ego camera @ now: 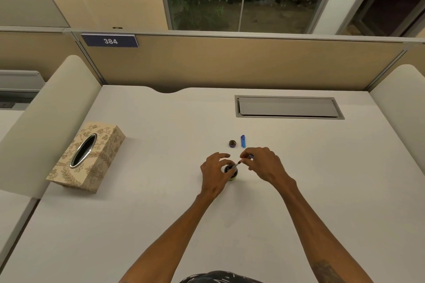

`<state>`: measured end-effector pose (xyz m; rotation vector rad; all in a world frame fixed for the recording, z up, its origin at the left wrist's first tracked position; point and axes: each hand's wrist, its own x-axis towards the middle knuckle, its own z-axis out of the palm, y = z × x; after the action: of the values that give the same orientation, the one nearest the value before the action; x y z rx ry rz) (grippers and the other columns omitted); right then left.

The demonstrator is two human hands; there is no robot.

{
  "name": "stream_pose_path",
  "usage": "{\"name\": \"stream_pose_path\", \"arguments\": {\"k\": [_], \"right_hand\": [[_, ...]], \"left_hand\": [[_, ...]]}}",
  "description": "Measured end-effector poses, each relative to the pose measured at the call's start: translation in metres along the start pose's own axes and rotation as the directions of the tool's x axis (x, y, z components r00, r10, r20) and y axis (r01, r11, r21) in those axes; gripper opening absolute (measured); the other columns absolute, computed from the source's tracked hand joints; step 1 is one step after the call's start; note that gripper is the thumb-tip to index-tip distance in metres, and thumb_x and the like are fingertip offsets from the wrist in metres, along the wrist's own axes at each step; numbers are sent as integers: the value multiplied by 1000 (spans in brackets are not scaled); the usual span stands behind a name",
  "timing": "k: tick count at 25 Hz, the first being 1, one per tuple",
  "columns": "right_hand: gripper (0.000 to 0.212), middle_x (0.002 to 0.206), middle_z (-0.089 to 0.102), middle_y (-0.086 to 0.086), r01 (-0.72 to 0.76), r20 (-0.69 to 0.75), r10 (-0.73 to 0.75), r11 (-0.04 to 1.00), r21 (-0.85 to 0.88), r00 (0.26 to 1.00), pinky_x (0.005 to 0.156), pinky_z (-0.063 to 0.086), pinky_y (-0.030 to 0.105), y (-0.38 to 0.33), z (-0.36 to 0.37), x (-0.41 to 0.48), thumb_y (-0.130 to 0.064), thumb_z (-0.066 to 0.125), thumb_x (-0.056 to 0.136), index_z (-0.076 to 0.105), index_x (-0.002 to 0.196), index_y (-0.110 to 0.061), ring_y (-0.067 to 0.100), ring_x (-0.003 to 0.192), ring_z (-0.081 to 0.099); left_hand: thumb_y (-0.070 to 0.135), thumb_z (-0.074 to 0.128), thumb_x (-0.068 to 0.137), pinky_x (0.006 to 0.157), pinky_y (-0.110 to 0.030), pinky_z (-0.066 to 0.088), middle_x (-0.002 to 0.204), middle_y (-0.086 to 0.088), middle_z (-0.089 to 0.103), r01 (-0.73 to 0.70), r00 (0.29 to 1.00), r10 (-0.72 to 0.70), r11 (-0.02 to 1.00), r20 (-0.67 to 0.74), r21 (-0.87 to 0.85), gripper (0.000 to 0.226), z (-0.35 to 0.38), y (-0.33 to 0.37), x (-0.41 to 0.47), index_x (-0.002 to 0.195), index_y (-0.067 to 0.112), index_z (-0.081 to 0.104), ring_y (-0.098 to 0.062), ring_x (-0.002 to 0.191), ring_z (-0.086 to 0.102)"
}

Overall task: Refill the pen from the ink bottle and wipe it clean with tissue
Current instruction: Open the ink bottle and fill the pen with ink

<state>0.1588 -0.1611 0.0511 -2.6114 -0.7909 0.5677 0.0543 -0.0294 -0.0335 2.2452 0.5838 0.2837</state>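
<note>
A small dark ink bottle (231,172) stands open on the white desk (161,202). My left hand (215,173) curls around its left side and holds it. My right hand (262,164) pinches the pen (239,163), which slants down to the left with its tip in the bottle's mouth. Most of the pen is hidden by my fingers. The bottle's round cap (232,143) and the blue pen cap (243,141) lie just beyond my hands. A patterned tissue box (88,158) sits at the left of the desk.
A grey cable hatch (287,107) is set into the desk at the back right. Tan partition panels (230,62) close the desk at the back, with padded dividers on both sides. A blue sign reads 384 (110,41).
</note>
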Motion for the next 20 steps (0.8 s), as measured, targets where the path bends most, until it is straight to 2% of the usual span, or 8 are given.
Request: {"name": "stream_pose_path", "arguments": {"k": [5, 8, 10, 12, 15, 20], "right_hand": [[24, 101, 74, -1, -9, -38, 6, 998, -68, 999, 75, 52, 31, -4, 2, -1, -39, 57, 96, 70, 104, -21, 18, 86, 69], [37, 90, 75, 2, -58, -64, 51, 992, -108, 997, 71, 51, 32, -5, 4, -1, -50, 51, 96, 69, 98, -18, 20, 80, 67], [40, 91, 75, 0, -76, -60, 72, 995, -64, 996, 73, 52, 32, -3, 5, -1, -56, 51, 94, 68, 97, -19, 20, 81, 68], [32, 100, 74, -3, -55, -20, 55, 998, -1, 998, 78, 53, 33, 0, 2, -1, -51, 57, 93, 66, 105, -23, 17, 88, 69], [20, 106, 74, 0, -8, 10, 8, 1000, -28, 1000, 80, 53, 31, 1, -3, -1, -34, 60, 95, 68, 108, -22, 16, 93, 69], [30, 89, 74, -1, -50, -30, 47, 992, -116, 998, 73, 53, 33, -5, 0, -2, -46, 51, 96, 67, 96, -20, 19, 79, 66]], "left_hand": [[35, 75, 84, 110, -51, 32, 131, 9, 64, 1, 1000, -1, 1000, 8, -14, 13, 4, -5, 3, 95, 29, 78, -19, 136, 44], [33, 74, 85, 115, -47, 23, 137, 10, 60, 6, 999, -5, 1000, 32, -30, 14, 2, -4, 3, 98, 29, 78, -18, 143, 35], [35, 73, 86, 114, -46, 20, 139, 11, 58, 0, 999, 1, 1000, 45, -16, 15, 0, -3, 3, 99, 30, 78, -17, 144, 32], [36, 72, 86, 114, -47, 21, 139, 12, 58, -5, 998, 5, 1000, 55, -9, 16, -1, -3, 4, 99, 31, 78, -17, 145, 31], [37, 74, 84, 113, -51, 25, 136, 13, 60, -20, 999, 21, 999, 44, -40, 14, -2, -5, 4, 95, 32, 78, -18, 144, 34], [37, 73, 85, 114, -49, 23, 138, 13, 58, -20, 998, 22, 999, 54, -30, 15, -4, -3, 4, 98, 31, 78, -17, 144, 32]]}}
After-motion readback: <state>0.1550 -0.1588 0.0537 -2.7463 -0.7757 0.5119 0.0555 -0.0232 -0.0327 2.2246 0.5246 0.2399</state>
